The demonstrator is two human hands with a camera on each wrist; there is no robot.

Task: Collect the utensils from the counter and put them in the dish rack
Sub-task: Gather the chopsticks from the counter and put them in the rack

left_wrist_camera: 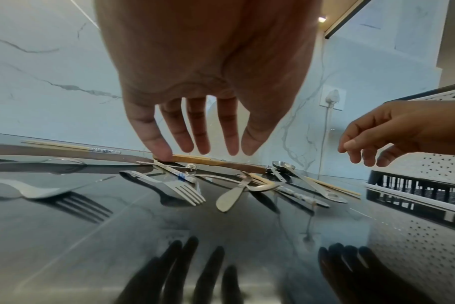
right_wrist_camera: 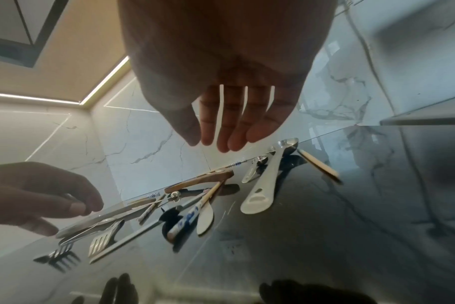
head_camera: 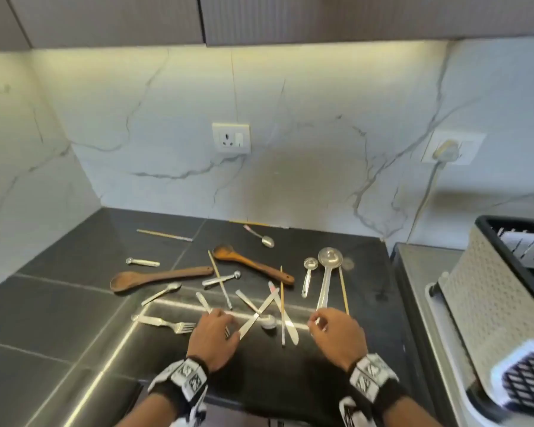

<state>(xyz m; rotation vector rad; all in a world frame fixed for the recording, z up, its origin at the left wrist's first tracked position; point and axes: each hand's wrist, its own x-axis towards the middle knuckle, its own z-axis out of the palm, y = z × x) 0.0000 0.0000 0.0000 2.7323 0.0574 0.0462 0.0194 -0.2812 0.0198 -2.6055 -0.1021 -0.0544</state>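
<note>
A: What were the hands holding?

B: Nothing. The left hand [head_camera: 214, 336] hovered with fingers straight and spread above a fork [left_wrist_camera: 179, 188] and a butter knife [head_camera: 257, 314]. The right hand [head_camera: 339, 333] hung relaxed, fingers loosely extended, over the handle end of the long steel ladle [head_camera: 326, 280]. Neither had closed on anything.

A: And the rest of the utensils?

B: Scattered on the dark counter [head_camera: 74, 303]: two wooden spoons [head_camera: 164, 276], a chopstick [head_camera: 281, 303] crossing the knives, a small measuring spoon [head_camera: 307, 274], and a teaspoon [head_camera: 261, 237] near the backsplash. The dish rack [head_camera: 518, 251] stood off to the right, apart from all of them.

A: What could have gone wrong from there?

B: I judged the tangle the main hazard. The knives and chopstick overlapped, so lifting one might have dragged or flicked its neighbours. The flat steel pieces lay flush on a glossy surface, so fingertips could slip before getting under an edge. The ladle, grasped only at its handle end, would likely tip bowl-down.
</note>
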